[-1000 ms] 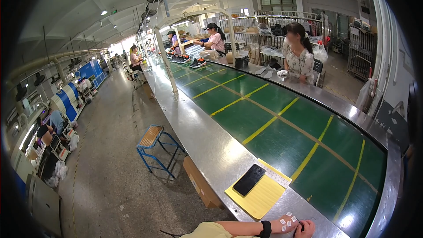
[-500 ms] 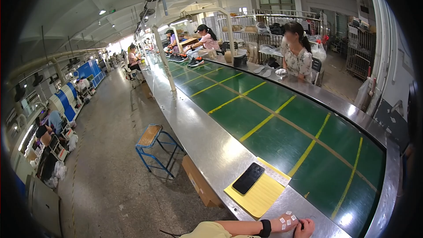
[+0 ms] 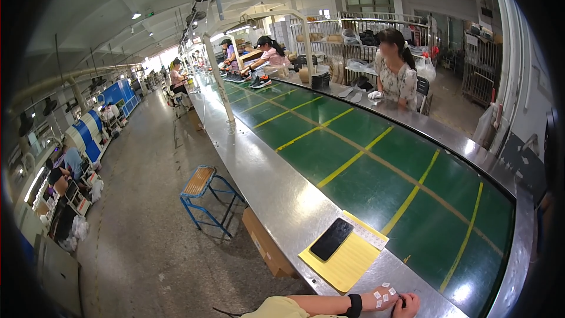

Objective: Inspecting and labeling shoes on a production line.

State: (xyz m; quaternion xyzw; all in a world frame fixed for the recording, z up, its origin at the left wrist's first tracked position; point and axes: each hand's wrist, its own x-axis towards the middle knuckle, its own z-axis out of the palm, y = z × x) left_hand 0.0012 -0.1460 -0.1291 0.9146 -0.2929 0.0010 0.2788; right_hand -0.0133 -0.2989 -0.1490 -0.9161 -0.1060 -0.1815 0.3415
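At the lower edge, my left hand [image 3: 375, 300] is over the near metal ledge, a black band [image 3: 355, 305] around its wrist. Several small white stickers [image 3: 385, 297] are stuck on its back; its fingers are mostly hidden. My right hand [image 3: 407, 306] sits close against it, fingers curled in around something small and dark that I cannot make out. Just beyond them lies a yellow pad or sheet [image 3: 347, 271], bearing a black phone [image 3: 332, 239]. A white printed label strip [image 3: 371, 234] runs along the pad's far edge.
A green conveyor belt [image 3: 359, 182] with yellow lines runs between metal ledges [image 3: 265, 176]. Across it sits a person [image 3: 397, 79] beside pale insoles [image 3: 355, 97]. Dark shoes with orange [image 3: 261, 82] stand farther along. A blue-legged stool [image 3: 203, 191] and cardboard box [image 3: 265, 247] are left of the ledge.
The belt's yellow lines have shifted slightly toward the far left, and the shoes with them. A person in pink far along the belt leans further left. My hands have barely moved.
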